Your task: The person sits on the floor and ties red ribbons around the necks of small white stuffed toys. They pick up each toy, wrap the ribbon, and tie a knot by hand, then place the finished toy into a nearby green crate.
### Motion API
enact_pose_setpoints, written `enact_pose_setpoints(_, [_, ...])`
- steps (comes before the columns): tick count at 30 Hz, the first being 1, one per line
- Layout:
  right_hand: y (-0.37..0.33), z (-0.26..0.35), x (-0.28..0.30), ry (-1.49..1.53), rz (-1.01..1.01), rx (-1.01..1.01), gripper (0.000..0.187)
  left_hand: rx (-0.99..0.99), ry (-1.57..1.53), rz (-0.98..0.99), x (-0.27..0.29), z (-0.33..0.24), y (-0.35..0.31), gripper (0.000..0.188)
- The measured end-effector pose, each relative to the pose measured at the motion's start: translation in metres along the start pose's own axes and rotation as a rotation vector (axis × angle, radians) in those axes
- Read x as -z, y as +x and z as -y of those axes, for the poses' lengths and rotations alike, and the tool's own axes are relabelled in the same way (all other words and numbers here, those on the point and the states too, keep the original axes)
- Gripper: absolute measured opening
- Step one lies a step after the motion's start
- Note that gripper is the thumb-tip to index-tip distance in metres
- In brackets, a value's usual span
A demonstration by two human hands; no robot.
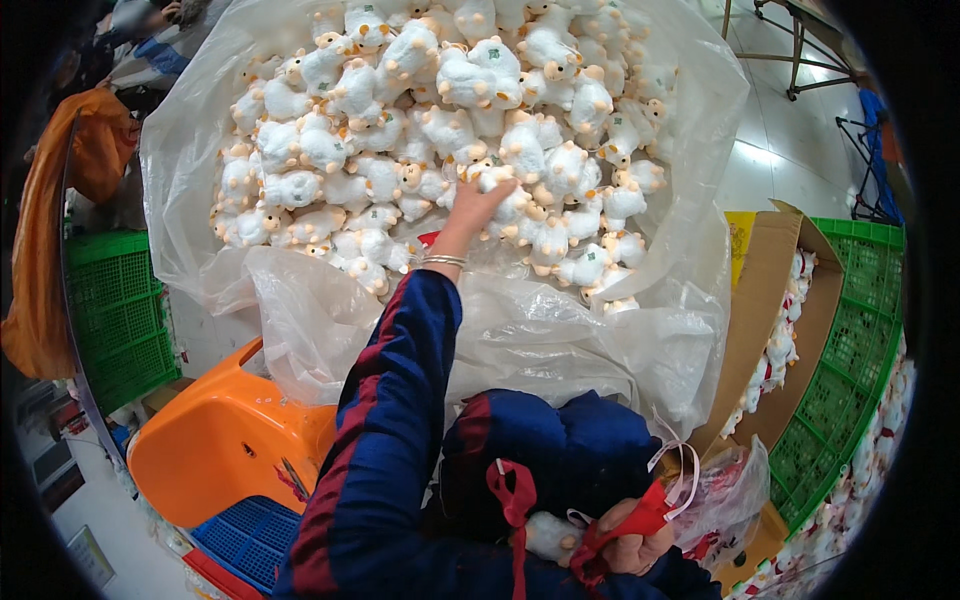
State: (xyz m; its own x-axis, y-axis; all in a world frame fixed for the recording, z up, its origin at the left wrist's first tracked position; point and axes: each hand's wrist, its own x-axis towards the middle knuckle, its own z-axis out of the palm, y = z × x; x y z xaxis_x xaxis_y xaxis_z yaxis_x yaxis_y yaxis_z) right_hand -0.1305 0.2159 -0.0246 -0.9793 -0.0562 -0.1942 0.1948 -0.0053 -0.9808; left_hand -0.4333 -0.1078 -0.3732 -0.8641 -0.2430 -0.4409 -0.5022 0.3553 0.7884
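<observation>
A big clear plastic bag (190, 150) in front of me is heaped with several small white plush animals (420, 130). My left hand (478, 208), a bracelet on its wrist, reaches far into the heap and closes on one white plush animal (492, 178). My right hand (632, 535) stays low by my lap, gripping a red ribbon (645, 515) and a white plush animal (550, 535) against my dark blue jacket. More red ribbon (515, 500) hangs over the jacket.
An orange plastic stool (220, 440) and a blue crate (245, 535) sit at lower left. Green crates (115, 310) stand at left and right (850, 380). An open cardboard box (765, 300) at right holds more plush toys. A small plastic bag (730, 490) lies beside my right hand.
</observation>
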Motion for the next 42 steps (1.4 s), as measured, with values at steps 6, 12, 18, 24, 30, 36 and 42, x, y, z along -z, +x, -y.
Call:
enact_pose_setpoints(6, [0.004, 0.010, -0.004, -0.031, 0.054, -0.104, 0.041, -0.086, 0.493, -0.082, -0.035, -0.001, -0.008, 0.091])
enact_pose_setpoints(12, [0.025, 0.004, -0.015, 0.017, -0.019, -0.061, 0.040, 0.023, -0.081, 0.268, 0.060, -0.111, -0.072, 0.069])
enact_pose_setpoints(18, [0.052, 0.025, -0.018, 0.250, -0.126, 0.007, 0.023, -0.315, -0.020, 1.003, 0.154, -0.250, -0.335, 0.050])
enact_pose_setpoints(24, [0.022, 0.053, -0.028, 0.096, 0.174, 0.013, 0.024, -0.544, 0.652, 0.728, 0.087, -0.234, -0.460, 0.065])
enact_pose_setpoints(30, [-0.035, 0.019, -0.041, -0.396, 0.472, 0.119, 0.023, -0.332, 0.490, 0.633, 0.073, -0.159, -0.511, 0.061])
enact_pose_setpoints(36, [-0.034, 0.048, -0.041, -0.465, 0.477, 0.225, 0.023, -0.431, 0.545, 0.831, 0.116, -0.190, -0.516, 0.062])
enact_pose_setpoints(42, [-0.035, 0.051, -0.040, -0.618, 0.527, 0.388, 0.016, -0.554, 0.269, 0.437, 0.172, -0.186, -0.467, 0.044])
